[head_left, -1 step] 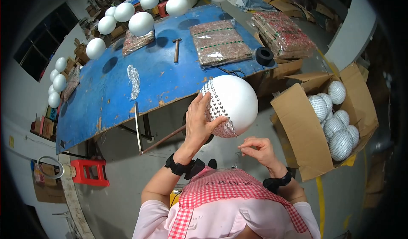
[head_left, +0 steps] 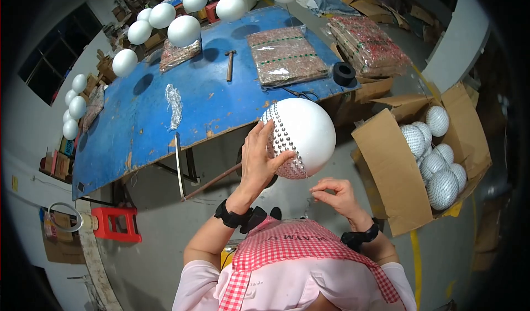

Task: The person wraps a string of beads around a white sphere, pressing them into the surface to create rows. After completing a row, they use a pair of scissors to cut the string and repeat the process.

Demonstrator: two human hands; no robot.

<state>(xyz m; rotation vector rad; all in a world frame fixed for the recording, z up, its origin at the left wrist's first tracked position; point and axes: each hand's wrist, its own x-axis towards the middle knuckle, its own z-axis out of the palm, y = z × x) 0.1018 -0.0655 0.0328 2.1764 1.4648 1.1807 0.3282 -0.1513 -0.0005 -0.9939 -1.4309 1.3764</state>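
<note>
Head view: half-open left hand (head_left: 255, 160) holds ball (head_left: 316, 134) at eight o'clock; right hand (head_left: 338, 196) near-pinched, contents unclear; loosened grip could shift beads (head_left: 284, 140).

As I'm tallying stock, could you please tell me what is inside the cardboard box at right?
Inside the cardboard box, several silvery, textured balls are visible. They cover its floor and anything beneath them, so that cannot be seen.

Hammer (head_left: 229, 67) on blue table (head_left: 215, 109); black roll (head_left: 343, 80); red stool (head_left: 117, 212)
</note>
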